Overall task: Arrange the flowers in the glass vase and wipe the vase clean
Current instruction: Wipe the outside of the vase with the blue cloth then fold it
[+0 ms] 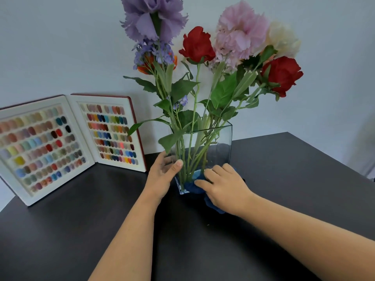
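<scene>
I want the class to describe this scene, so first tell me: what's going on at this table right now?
A person is cleaning a square glass vase that stands on a dark table and already holds the flowers. The left hand steadies the vase's left side, while the right hand presses a blue cloth against the lower front of the glass. An open nail colour sample book leans against the wall to the left.
</scene>
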A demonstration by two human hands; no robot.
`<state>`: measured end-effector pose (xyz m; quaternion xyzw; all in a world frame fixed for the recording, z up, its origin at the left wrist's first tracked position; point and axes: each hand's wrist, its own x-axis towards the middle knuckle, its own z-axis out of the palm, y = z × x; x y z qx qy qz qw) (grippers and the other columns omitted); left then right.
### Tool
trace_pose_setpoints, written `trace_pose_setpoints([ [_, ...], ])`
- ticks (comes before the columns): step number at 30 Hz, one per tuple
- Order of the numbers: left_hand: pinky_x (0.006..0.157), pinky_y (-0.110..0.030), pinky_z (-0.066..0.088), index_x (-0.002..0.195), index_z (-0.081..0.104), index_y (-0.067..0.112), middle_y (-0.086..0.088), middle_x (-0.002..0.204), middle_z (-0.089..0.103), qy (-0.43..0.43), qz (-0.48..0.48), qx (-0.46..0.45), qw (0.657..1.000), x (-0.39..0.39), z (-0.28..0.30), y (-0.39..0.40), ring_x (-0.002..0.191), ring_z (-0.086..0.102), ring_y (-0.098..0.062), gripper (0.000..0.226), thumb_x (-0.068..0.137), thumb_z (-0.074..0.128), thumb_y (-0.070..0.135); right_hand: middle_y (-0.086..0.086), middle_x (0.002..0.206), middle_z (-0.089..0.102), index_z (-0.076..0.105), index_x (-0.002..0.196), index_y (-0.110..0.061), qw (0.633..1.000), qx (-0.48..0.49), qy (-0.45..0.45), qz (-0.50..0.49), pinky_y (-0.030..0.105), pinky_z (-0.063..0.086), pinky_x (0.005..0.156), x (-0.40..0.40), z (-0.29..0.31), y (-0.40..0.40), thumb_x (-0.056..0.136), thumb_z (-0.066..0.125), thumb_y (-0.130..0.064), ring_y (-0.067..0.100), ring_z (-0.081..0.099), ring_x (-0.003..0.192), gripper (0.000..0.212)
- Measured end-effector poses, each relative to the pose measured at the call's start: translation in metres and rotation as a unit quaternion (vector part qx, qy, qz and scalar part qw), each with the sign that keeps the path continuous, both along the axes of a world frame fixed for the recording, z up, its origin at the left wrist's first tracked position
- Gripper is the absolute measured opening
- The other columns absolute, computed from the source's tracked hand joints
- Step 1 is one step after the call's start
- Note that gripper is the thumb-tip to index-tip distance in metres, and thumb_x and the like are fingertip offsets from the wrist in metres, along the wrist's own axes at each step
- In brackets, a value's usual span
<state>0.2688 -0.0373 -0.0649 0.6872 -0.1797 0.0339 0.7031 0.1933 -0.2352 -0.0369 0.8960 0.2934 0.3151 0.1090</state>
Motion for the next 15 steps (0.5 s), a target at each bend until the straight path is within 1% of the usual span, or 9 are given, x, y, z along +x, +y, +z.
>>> trace_pose_setpoints([
  [2, 0.083, -0.019, 0.052, 0.128, 0.056, 0.026, -0.009, 0.118, 0.066, 0.002, -0.006, -0.009, 1.000, -0.002, 0.001, 0.000, 0.109, 0.066, -0.014, 0.058, 0.076, 0.074, 0.045, 0.001, 0.075, 0.063, 0.075, 0.097, -0.020, 0.998, 0.055, -0.020, 0.010, 0.031, 0.043, 0.058, 0.002, 0.009, -0.005, 0.063, 0.076, -0.018, 0.024, 0.059, 0.063, 0.034],
  [4, 0.080, -0.014, 0.051, 0.123, 0.058, 0.031, -0.003, 0.115, 0.068, 0.010, -0.010, -0.022, 1.000, -0.004, 0.002, -0.001, 0.106, 0.067, -0.008, 0.050, 0.077, 0.076, 0.039, 0.003, 0.076, 0.063, 0.074, 0.101, -0.016, 0.990, 0.132, -0.042, 0.012, 0.032, 0.039, 0.058, 0.005, 0.025, -0.009, 0.070, 0.069, -0.018, 0.027, 0.059, 0.063, 0.031],
  [6, 0.079, -0.014, 0.052, 0.121, 0.059, 0.032, -0.001, 0.114, 0.069, 0.025, -0.014, -0.038, 0.999, -0.005, 0.003, -0.001, 0.105, 0.067, -0.008, 0.054, 0.071, 0.079, 0.041, 0.004, 0.078, 0.063, 0.072, 0.105, -0.013, 0.978, 0.202, -0.045, 0.008, 0.036, 0.041, 0.059, 0.006, 0.043, -0.009, 0.078, 0.057, -0.021, 0.029, 0.060, 0.065, 0.032],
  [8, 0.081, -0.018, 0.053, 0.123, 0.059, 0.030, -0.003, 0.116, 0.069, 0.041, -0.017, -0.049, 0.998, -0.006, 0.005, 0.000, 0.110, 0.066, -0.013, 0.063, 0.066, 0.082, 0.044, 0.004, 0.078, 0.063, 0.070, 0.107, -0.012, 0.969, 0.242, -0.044, -0.002, 0.037, 0.040, 0.060, 0.008, 0.055, -0.002, 0.081, 0.053, -0.021, 0.030, 0.060, 0.067, 0.032],
  [10, 0.083, -0.022, 0.053, 0.126, 0.059, 0.028, -0.003, 0.118, 0.069, 0.049, -0.030, -0.050, 0.997, -0.007, 0.006, 0.003, 0.113, 0.065, -0.015, 0.066, 0.066, 0.084, 0.041, 0.003, 0.081, 0.064, 0.070, 0.107, -0.015, 0.963, 0.267, -0.045, -0.018, 0.035, 0.036, 0.064, 0.009, 0.061, 0.008, 0.081, 0.052, -0.022, 0.030, 0.060, 0.069, 0.032],
  [12, 0.085, -0.024, 0.052, 0.125, 0.060, 0.036, 0.002, 0.121, 0.068, 0.059, -0.052, -0.032, 0.996, -0.007, 0.008, 0.007, 0.115, 0.063, -0.012, 0.062, 0.067, 0.078, 0.048, 0.001, 0.082, 0.065, 0.069, 0.106, -0.016, 0.952, 0.301, -0.047, -0.030, 0.034, 0.034, 0.066, 0.010, 0.062, 0.019, 0.080, 0.051, -0.024, 0.028, 0.060, 0.070, 0.032],
  [13, 0.089, -0.027, 0.048, 0.124, 0.060, 0.042, 0.007, 0.124, 0.067, 0.072, -0.062, -0.018, 0.995, -0.008, 0.008, 0.009, 0.117, 0.061, -0.009, 0.059, 0.068, 0.074, 0.053, 0.002, 0.082, 0.064, 0.069, 0.106, -0.016, 0.951, 0.305, -0.051, -0.030, 0.034, 0.034, 0.066, 0.010, 0.061, 0.025, 0.080, 0.052, -0.023, 0.028, 0.059, 0.070, 0.032],
  [14, 0.095, -0.032, 0.042, 0.124, 0.059, 0.044, 0.011, 0.126, 0.066, 0.092, -0.069, -0.014, 0.993, -0.009, 0.009, 0.011, 0.120, 0.058, -0.007, 0.057, 0.069, 0.069, 0.059, 0.003, 0.081, 0.063, 0.069, 0.105, -0.015, 0.954, 0.292, -0.058, -0.028, 0.034, 0.034, 0.065, 0.010, 0.057, 0.030, 0.079, 0.053, -0.022, 0.029, 0.058, 0.068, 0.032],
  [15, 0.101, -0.039, 0.035, 0.126, 0.058, 0.042, 0.012, 0.129, 0.064, 0.115, -0.070, -0.025, 0.991, -0.008, 0.009, 0.012, 0.124, 0.054, -0.008, 0.058, 0.071, 0.063, 0.061, 0.005, 0.079, 0.062, 0.070, 0.105, -0.014, 0.961, 0.266, -0.067, -0.020, 0.035, 0.035, 0.063, 0.011, 0.052, 0.036, 0.079, 0.055, -0.022, 0.029, 0.058, 0.066, 0.031],
])
